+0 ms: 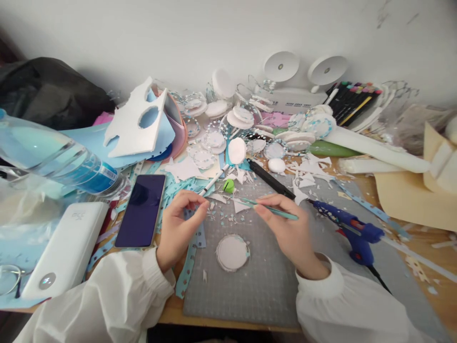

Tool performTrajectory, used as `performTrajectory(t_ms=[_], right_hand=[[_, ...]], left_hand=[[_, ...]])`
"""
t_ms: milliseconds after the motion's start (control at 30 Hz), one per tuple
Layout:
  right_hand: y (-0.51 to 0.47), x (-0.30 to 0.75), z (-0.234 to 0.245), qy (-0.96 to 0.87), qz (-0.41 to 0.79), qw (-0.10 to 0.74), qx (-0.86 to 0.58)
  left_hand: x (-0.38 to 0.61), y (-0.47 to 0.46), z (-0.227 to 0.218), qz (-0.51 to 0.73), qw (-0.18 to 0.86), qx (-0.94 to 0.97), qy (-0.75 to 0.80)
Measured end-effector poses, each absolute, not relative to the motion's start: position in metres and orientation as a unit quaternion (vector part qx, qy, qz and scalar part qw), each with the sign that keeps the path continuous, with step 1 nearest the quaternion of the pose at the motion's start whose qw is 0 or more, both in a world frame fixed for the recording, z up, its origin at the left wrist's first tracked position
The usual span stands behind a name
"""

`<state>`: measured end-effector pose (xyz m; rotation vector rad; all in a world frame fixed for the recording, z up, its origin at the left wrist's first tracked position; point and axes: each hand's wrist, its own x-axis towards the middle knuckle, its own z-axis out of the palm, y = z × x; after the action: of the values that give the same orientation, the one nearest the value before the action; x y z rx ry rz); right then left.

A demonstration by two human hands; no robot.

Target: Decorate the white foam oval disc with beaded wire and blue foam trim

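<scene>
My right hand (285,226) is closed around a pair of teal tweezers (276,209), whose tips point left over the grey cutting mat (264,286). To the left, my left hand (182,224) is curled with thumb and fingertips together; whatever is in that pinch, if anything, is too small to make out. Between and below the hands lies a white foam disc (233,252) with thin strip around its edge and a bit of teal at its right side. Tiny star-shaped pieces (230,216) are scattered on the mat above it, near a small green object (228,186).
A blue glue gun (350,226) lies right, a black cutter (269,177) beyond my right hand. A phone (141,209), white power bank (67,247) and tilted water bottle (60,157) are left. White discs (241,116), foam scraps and a marker box (357,102) crowd the back.
</scene>
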<state>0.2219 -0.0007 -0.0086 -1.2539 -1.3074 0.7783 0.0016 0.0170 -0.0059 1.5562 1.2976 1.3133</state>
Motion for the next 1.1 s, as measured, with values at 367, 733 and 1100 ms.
performTrajectory(t_ms=[367,733,1100], right_hand=[[0.002,0.209,-0.029,-0.672,0.289,0.455,-0.507],[0.002,0.205,-0.021,-0.624,0.295,0.499,-0.524],[-0.004,0.22,-0.019,-0.503,0.465,0.531,-0.499]], left_hand=[[0.005,0.012,-0.005,0.503,0.322,0.632,0.494],[0.002,0.006,-0.007,0.519,0.362,0.598,0.493],[0.003,0.007,-0.004,0.47,0.378,0.688,0.402]])
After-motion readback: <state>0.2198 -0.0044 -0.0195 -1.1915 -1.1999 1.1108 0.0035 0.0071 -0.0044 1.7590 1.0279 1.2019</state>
